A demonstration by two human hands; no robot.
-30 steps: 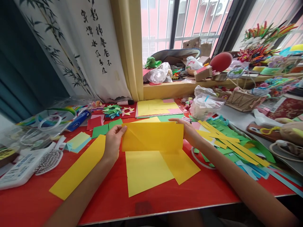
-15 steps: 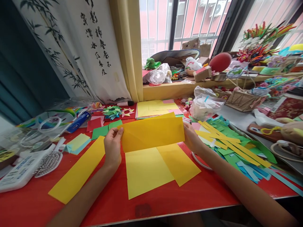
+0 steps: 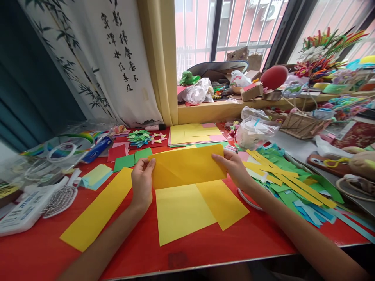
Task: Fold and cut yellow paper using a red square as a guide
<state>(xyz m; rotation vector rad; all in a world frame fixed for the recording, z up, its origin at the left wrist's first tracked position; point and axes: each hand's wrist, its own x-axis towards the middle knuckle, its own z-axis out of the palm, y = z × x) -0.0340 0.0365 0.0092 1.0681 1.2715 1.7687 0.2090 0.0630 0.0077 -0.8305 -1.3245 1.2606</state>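
A deep yellow sheet of paper (image 3: pixel 187 167) is held up lengthwise above the table between both hands. My left hand (image 3: pixel 143 180) pinches its left end, thumb in front. At the right end, my right hand (image 3: pixel 231 164) grips it with the thumb on the near face and the fingers behind. Beneath it lie a pale yellow sheet (image 3: pixel 183 214) and a deep yellow piece (image 3: pixel 224 205), which meet along a slanted edge. Left of my left forearm rests a long yellow paper strip (image 3: pixel 98 208).
On the red table (image 3: pixel 140 253), cut green, blue and yellow strips (image 3: pixel 281 177) are heaped at right. A hairbrush (image 3: pixel 61 201) and a white container (image 3: pixel 29 207) lie at left. Behind are a paper stack (image 3: pixel 187 134), green folded stars (image 3: pixel 138 138) and a plastic bag (image 3: pixel 254 128).
My right thumb has come onto the front of the held paper. The sheet's rear upper edge, which stuck up behind at right, now lines up with the front layer.
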